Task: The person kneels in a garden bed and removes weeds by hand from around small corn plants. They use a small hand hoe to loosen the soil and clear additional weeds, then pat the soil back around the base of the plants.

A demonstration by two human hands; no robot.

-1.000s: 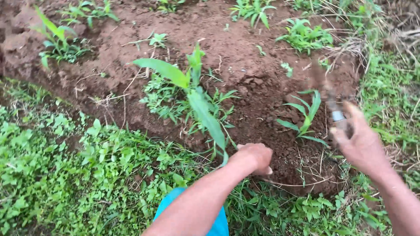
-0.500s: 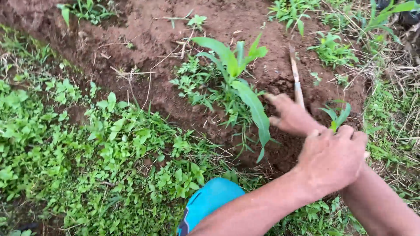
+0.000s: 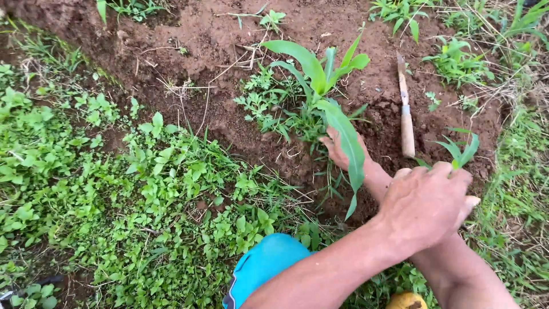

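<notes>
**Ana:** Head view looks straight down on a patch of reddish-brown dug soil (image 3: 189, 51) with a young green corn plant with long broad leaves (image 3: 320, 86) standing upright near the middle. Which hand is at it?

**Ben:** It is hard to sort, because the forearms cross. The right hand (image 3: 343, 150) reaches in from the lower right and sits at the foot of the corn plant, among the low leafy weeds (image 3: 269, 106) growing around its stem. One drooping leaf lies across that hand, so I cannot tell whether its fingers are closed on weeds or just pressed to the soil.

**Ana:** And the other?

**Ben:** The left hand (image 3: 426, 206) comes in from the lower left and lies over the right wrist, back upward, fingers curled down loosely. Nothing shows in its grip.

**Ana:** Any tool?

**Ben:** A slim wooden-handled digging tool with a pale shaft (image 3: 405, 111) lies on the soil just right of the plant, touched by neither hand.

**Ana:** What surrounds the bed?

**Ben:** A dense mat of green ground-cover weeds (image 3: 143, 194) fills the left and lower side, a small corn seedling (image 3: 460, 150) stands right of the tool, and a bright blue fabric-covered knee (image 3: 266, 266) shows at the bottom edge.
</notes>
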